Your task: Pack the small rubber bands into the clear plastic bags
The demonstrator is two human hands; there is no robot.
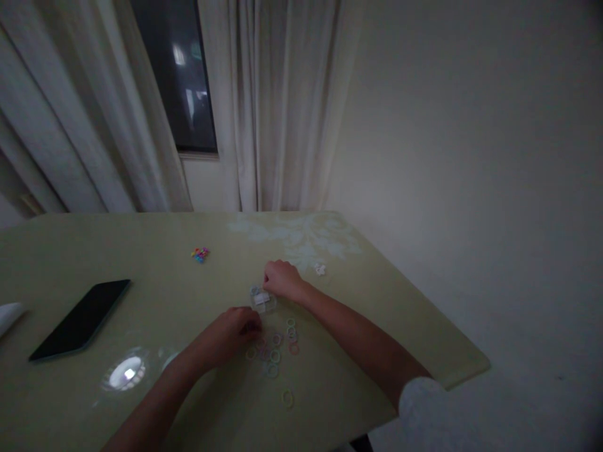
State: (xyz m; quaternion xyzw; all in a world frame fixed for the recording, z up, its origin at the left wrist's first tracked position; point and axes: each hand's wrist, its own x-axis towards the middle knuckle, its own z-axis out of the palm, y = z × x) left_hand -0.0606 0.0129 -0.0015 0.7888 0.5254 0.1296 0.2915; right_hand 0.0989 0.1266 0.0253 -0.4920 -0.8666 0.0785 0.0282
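Note:
A small clear plastic box [263, 301] with small pale contents sits on the table between my hands. My right hand [281, 279] is at its far edge, fingers curled down and closed; whatever they hold is hidden. Nearer to me, my left hand [238, 326] reaches the edge of a loose group of pastel elastic hair ties [274, 356], its fingers bent together in a pinch. What lies between those fingertips is too small and dark to make out. One yellowish hair tie [287, 398] lies apart, closer to the front.
Farther back are a small heap of bright multicoloured pieces [200, 254] and a few white pieces [320, 269]. A black tablet [82, 321] lies at left, beside a white object [9, 315] cut by the frame. The table [405, 314] meets a wall at right.

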